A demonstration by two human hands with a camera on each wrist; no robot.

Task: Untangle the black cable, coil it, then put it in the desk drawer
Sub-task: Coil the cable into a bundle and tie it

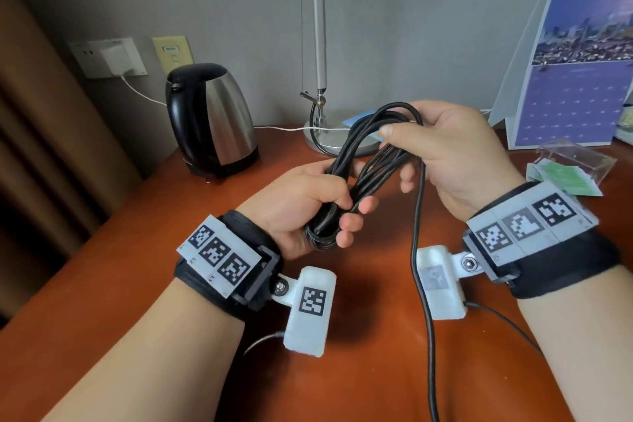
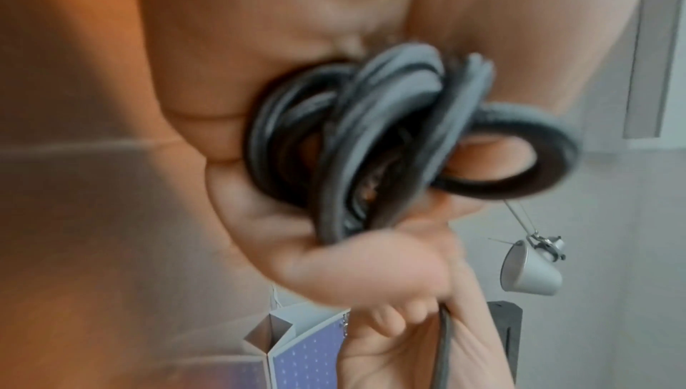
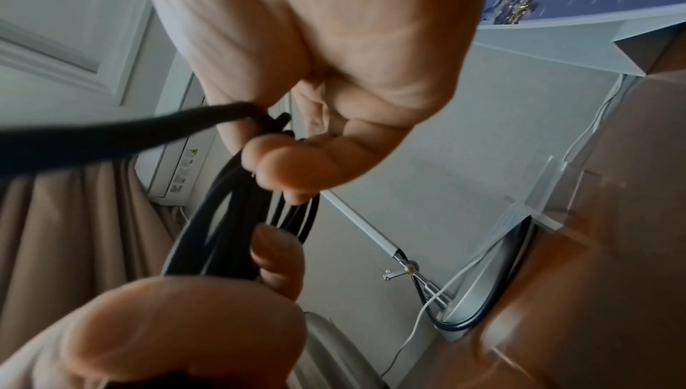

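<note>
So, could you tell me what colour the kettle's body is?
Brushed silver kettle, black handle; head view.

Your left hand [image 1: 308, 202] hides the near end of the black cable [image 1: 366, 161] coil inside its curled fingers. The loose strand hanging below your right hand [image 1: 455, 154] runs off the head view's bottom edge, so its end is unseen. In the left wrist view the loops are blurred; you cannot count them.
</note>
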